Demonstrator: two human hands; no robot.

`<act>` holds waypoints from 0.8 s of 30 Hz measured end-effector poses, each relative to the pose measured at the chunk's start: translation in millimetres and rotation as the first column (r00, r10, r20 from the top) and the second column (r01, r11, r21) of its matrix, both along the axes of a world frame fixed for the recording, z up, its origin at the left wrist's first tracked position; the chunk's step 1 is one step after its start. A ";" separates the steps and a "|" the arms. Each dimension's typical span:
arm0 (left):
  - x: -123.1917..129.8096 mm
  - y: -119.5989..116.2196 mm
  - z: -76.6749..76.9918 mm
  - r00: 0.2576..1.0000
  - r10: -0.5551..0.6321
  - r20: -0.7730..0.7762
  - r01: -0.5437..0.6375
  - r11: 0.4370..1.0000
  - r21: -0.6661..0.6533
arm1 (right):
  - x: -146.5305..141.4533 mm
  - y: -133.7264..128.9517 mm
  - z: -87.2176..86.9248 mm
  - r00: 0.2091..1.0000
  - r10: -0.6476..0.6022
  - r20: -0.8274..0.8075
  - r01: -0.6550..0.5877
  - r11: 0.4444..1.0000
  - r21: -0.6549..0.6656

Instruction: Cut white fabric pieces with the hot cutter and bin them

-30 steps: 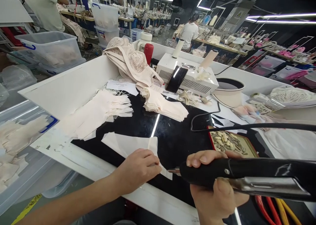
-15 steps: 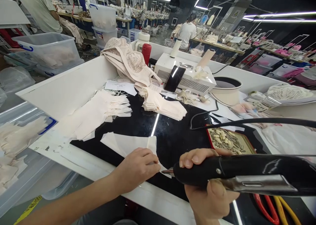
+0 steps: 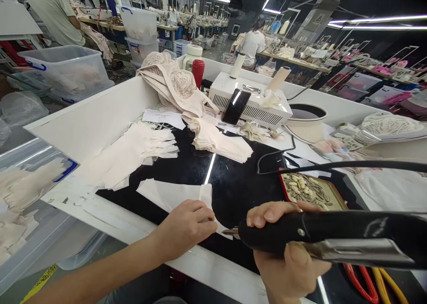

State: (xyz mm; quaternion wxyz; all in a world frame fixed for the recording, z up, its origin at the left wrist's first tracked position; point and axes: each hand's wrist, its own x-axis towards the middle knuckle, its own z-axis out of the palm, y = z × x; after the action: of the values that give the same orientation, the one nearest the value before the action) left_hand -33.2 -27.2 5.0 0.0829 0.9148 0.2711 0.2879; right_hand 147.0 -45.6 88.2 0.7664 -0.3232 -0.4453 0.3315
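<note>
A thin cream fabric piece (image 3: 168, 195) lies flat on the glossy black tabletop (image 3: 230, 184). My left hand (image 3: 188, 226) presses on its right part, fingers bent and together. In my right hand (image 3: 288, 255) is a black handheld tool (image 3: 353, 235) with a metal lever, my fingers wrapped round its body. The tool's narrow metal tip points left and meets the fabric's lower right end, just right of my left fingertips. Two stacks of cut cream fabric, one at the left (image 3: 123, 155) and one in the middle (image 3: 222, 139), lie beyond my hands.
Behind the stacks are lace-trimmed garments (image 3: 170, 79), a red bottle (image 3: 198, 73), a phone (image 3: 236, 106) and a white vented box (image 3: 220, 86). A black cable (image 3: 333, 164) crosses above a seed tray (image 3: 308, 190). Red-handled scissors (image 3: 362, 282) lie lower right. Two people are in the background.
My right hand and the black tool have shifted slightly right, the tip moving a little along the fabric's lower end. My left hand stays in place.
</note>
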 end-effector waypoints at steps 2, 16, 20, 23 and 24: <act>-0.3 0.0 -1.3 1.000 -0.002 -0.007 0.002 1.000 0.002 | 2.5 -2.1 2.5 0.999 -0.033 -0.018 0.033 0.999 -0.015; 0.1 -0.5 -2.7 1.000 0.003 0.025 -0.003 1.000 -0.017 | 6.0 -5.1 -4.1 0.999 -0.022 0.026 0.021 0.999 0.024; 0.5 1.1 3.5 0.999 -0.003 0.051 0.003 1.000 -0.001 | 7.4 -3.0 -5.6 0.998 -0.048 0.044 0.047 0.999 0.009; -6.2 5.8 12.2 0.997 0.000 0.072 0.000 1.000 0.000 | 9.8 -0.7 -6.7 0.997 -0.047 0.053 0.046 0.999 0.012; -10.3 8.2 14.7 0.997 0.011 0.077 -0.011 1.000 0.006 | 11.0 0.1 -7.2 0.998 -0.041 0.053 0.040 0.999 0.016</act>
State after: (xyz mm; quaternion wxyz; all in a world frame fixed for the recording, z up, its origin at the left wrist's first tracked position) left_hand -43.5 -19.0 19.7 0.0887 0.9018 0.2718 0.3241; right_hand 158.1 -45.5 81.0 0.7632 -0.3349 -0.4615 0.3039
